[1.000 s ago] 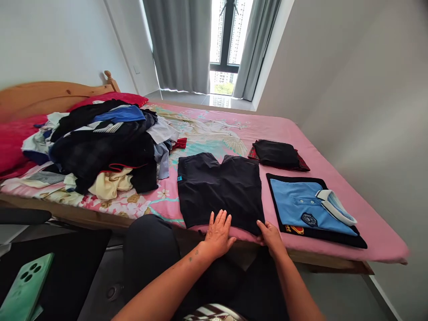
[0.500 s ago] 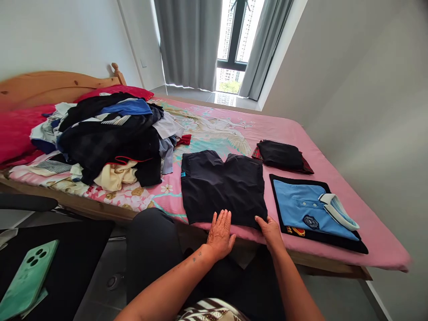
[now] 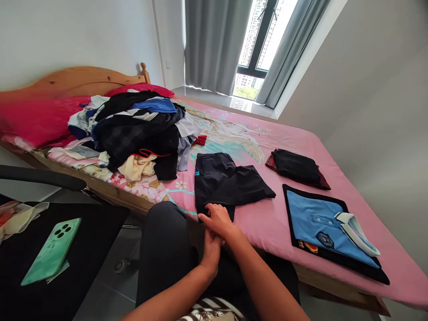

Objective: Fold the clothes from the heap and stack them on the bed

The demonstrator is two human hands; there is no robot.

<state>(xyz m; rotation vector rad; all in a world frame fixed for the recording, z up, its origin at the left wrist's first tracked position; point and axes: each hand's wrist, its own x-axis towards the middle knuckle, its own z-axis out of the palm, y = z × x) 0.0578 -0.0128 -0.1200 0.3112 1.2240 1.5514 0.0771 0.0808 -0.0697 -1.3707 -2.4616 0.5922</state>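
Observation:
A pair of black shorts lies at the bed's near edge, its right part folded across toward the left and a small blue label at its left side. My right hand rests on the lower edge of the shorts, thumb stretched out to the left and fingers apart on the cloth. Just beneath it, my left hand is crossed by the right one near the edge of the bed. Its fingers are mostly hidden, so I cannot tell whether they grip the cloth.
Left on the bed is a big heap of mixed clothes. A folded blue polo shirt lies on black cloth at right, with a folded black garment behind. A green phone lies on a black seat at lower left.
The shorts, spread flat before, now have their right part folded leftward. My right hand has moved left from the right corner and crosses over my left hand, which has drawn back. The view has shifted.

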